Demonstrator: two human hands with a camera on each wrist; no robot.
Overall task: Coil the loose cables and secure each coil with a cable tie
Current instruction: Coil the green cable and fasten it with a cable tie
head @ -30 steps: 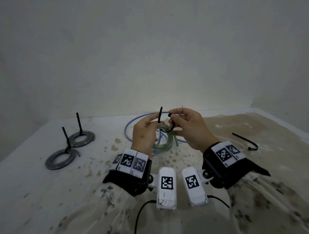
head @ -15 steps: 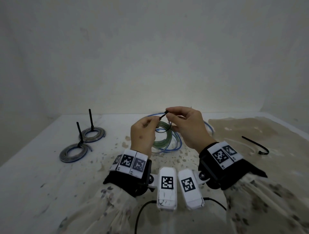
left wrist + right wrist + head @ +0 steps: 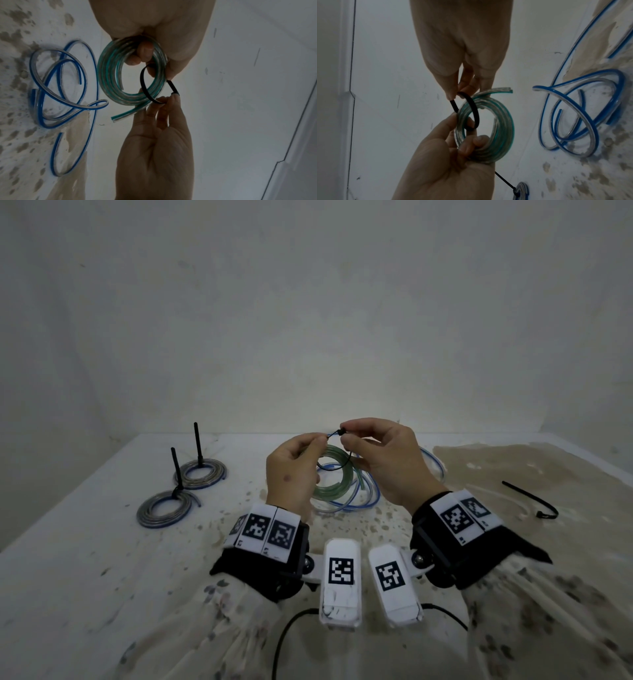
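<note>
A green-striped clear cable coil [image 3: 334, 482] hangs off the table from my left hand [image 3: 317, 441], whose fingers curl through it [image 3: 111, 81]. A black cable tie [image 3: 348, 457] loops loosely around one side of the coil [image 3: 503, 128]. My right hand [image 3: 347, 436] pinches the tie [image 3: 143, 83] at its head end. The left thumb and forefinger pinch the tie's other end just beside it. In the right wrist view, the right hand [image 3: 458, 92] reaches down from the top and the left hand [image 3: 465, 135] up from below, with the tie [image 3: 475, 108] between them.
A loose blue-striped cable [image 3: 366, 498] sprawls on the stained white table [image 3: 102, 542] under the hands. Two tied coils [image 3: 164, 510] [image 3: 203, 474] lie at the left with tie tails upright. A spare black tie [image 3: 527, 498] lies at the right. Walls close off the back.
The tie's tail stood upright a second ago. It now bends over to meet the head between both hands' fingertips, closing a loop round the green coil. The hands rose slightly.
</note>
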